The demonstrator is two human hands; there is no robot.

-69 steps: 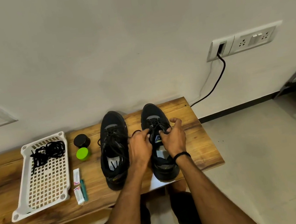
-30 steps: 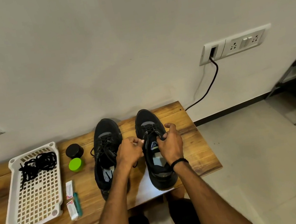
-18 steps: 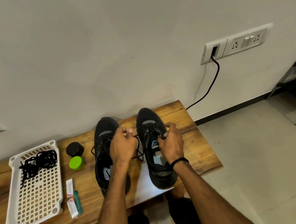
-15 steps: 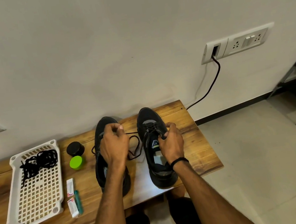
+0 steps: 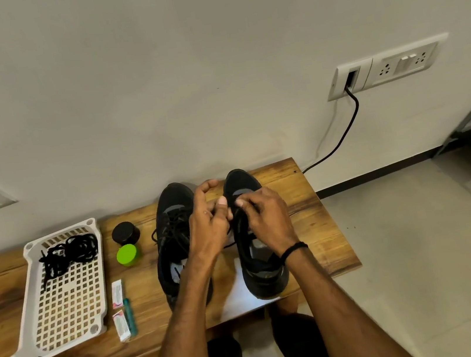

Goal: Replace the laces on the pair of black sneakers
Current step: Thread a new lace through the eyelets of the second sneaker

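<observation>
Single head-worn view looks forward and down, close over the brown wooden bench (image 5: 308, 197), facing the off-white wall (image 5: 179, 63)

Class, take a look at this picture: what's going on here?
A person's left hand and right hand both pinch the lace of the right black sneaker on the wooden bench. The left black sneaker stands beside it, laced. A bundle of black laces lies in the white perforated tray.
</observation>
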